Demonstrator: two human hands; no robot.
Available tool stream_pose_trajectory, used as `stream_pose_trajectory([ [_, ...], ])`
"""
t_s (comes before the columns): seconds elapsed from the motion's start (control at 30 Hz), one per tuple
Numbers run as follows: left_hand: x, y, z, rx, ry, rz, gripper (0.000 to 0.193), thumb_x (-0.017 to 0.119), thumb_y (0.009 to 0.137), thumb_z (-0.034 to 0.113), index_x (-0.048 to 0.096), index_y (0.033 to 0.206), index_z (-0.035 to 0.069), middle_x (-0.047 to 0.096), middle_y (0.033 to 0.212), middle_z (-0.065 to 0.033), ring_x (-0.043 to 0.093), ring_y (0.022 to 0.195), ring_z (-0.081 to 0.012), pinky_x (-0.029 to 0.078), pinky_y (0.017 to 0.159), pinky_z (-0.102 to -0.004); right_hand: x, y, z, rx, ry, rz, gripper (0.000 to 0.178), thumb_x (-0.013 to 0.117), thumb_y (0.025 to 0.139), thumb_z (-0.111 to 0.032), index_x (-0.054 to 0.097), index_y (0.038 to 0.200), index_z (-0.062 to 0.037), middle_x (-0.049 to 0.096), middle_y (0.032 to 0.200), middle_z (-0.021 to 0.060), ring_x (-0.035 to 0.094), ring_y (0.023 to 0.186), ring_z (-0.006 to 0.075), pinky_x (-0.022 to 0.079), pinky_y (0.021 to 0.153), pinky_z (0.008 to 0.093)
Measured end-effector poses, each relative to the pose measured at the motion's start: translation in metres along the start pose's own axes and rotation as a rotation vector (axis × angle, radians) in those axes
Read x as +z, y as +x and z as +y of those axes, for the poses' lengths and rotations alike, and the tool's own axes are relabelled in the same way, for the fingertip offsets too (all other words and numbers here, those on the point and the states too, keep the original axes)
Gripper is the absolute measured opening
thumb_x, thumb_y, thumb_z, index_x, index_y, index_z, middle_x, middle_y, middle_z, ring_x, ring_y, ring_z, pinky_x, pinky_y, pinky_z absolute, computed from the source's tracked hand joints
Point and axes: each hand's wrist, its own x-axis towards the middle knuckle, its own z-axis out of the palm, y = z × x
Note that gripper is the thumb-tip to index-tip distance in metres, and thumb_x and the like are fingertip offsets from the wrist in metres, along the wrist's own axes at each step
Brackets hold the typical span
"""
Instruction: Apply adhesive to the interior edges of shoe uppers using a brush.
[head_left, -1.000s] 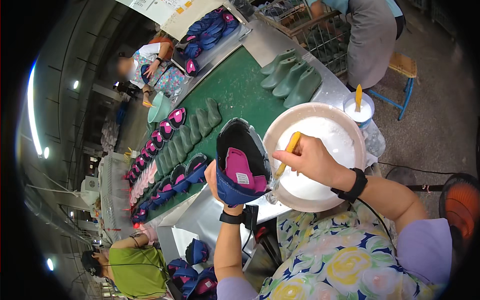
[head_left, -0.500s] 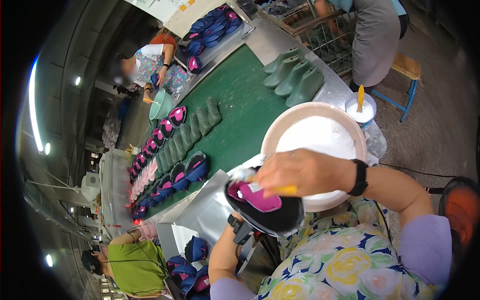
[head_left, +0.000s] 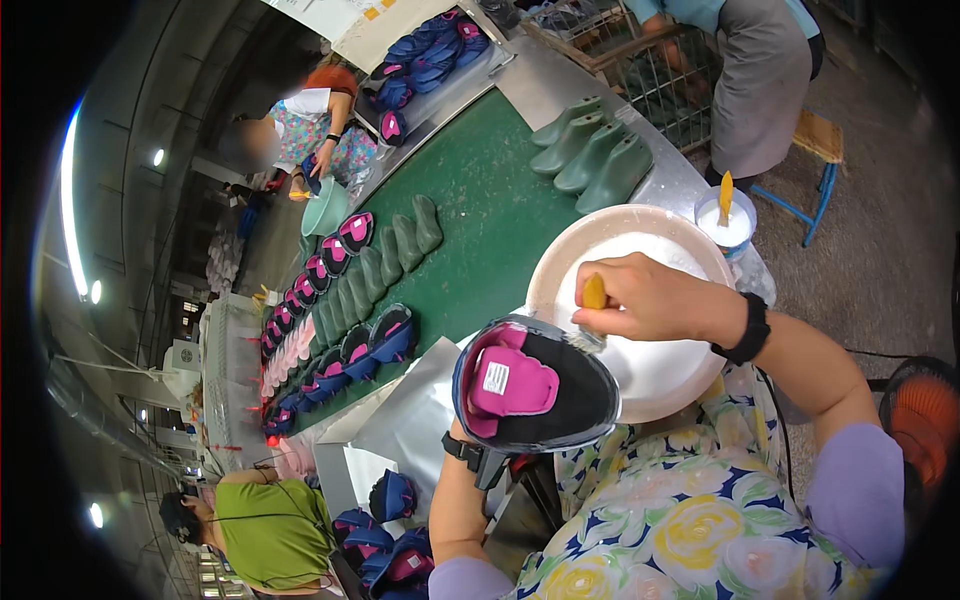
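Observation:
In front of me is a black shoe upper (head_left: pixel 575 385) with a blue-grey edge, its magenta tongue and white label showing. My left hand holds it up from beneath; the upper hides the fingers, and only the banded wrist (head_left: pixel 478 458) shows. My right hand (head_left: pixel 645 295) is closed around the yellow handle of a brush (head_left: pixel 594 292). The brush's bristles touch or nearly touch the upper's far right edge. Just beyond, a pale pink basin (head_left: pixel 545 270) holds white liquid, with my right hand over it.
Green shoe lasts (head_left: pixel 615 175) stand on the green conveyor belt (head_left: pixel 480 190), with rows of uppers (head_left: pixel 355 350) farther left. A white pot (head_left: pixel 725 228) with another brush is at the right. More uppers (head_left: pixel 385 550) lie lower left. Co-workers sit or stand around the line.
My right hand with the brush has moved right and up, off the upper's tongue to its edge near the basin. The upper has turned, baring more of its inside.

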Motion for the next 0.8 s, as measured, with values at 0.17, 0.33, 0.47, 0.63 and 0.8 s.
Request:
stream_pose_trajectory([
  [0.17,-0.003,-0.002,0.000,0.048,0.008,0.091,0.042,0.060,0.095,0.010,0.054,0.136,0.004,0.056,0.135,-0.0152,0.056,0.124,-0.0296,0.046,0.104,-0.0404,0.018,0.011,-0.008,-0.489,0.147,0.393,0.015,0.074,0.089,-0.013,0.064,0.096,-0.0052,0.067,0.091,0.0094,0.067,0.081,0.0249,0.052,0.070,0.0354],
  [0.33,-0.015,-0.003,0.002,0.128,0.048,0.211,0.041,0.059,0.095,0.010,0.055,0.135,0.004,0.056,0.135,-0.0151,0.056,0.124,-0.0295,0.046,0.104,-0.0403,0.019,0.003,0.006,-0.414,0.000,0.225,0.016,0.071,0.090,-0.017,0.062,0.097,-0.0048,0.065,0.090,0.0119,0.066,0.087,0.0314,0.052,0.077,0.0378],
  [0.47,-0.034,-0.002,0.003,0.201,0.106,0.318,0.040,0.059,0.095,0.009,0.055,0.135,0.004,0.057,0.135,-0.0151,0.056,0.124,-0.0294,0.046,0.103,-0.0403,0.016,-0.013,0.009,-0.275,0.005,0.134,0.017,0.072,0.089,-0.017,0.062,0.096,-0.0047,0.066,0.090,0.0131,0.066,0.083,0.0321,0.052,0.074,0.0379],
  [0.63,-0.053,0.001,-0.003,0.279,0.200,0.437,0.039,0.058,0.096,0.008,0.056,0.134,0.004,0.057,0.135,-0.0150,0.056,0.123,-0.0293,0.047,0.103,-0.0402,0.043,-0.019,-0.020,-0.225,0.245,0.349,0.018,0.075,0.087,-0.014,0.062,0.097,-0.0054,0.067,0.089,0.0101,0.067,0.079,0.0282,0.052,0.070,0.0354],
  [0.8,-0.059,-0.012,-0.016,0.279,0.237,0.446,0.038,0.057,0.096,0.007,0.056,0.134,0.005,0.057,0.134,-0.0150,0.056,0.123,-0.0292,0.047,0.103,-0.0401,0.075,-0.014,-0.032,-0.368,0.303,0.183,0.020,0.074,0.088,-0.011,0.061,0.101,-0.0049,0.066,0.091,0.0107,0.068,0.082,0.0262,0.053,0.071,0.0334],
])
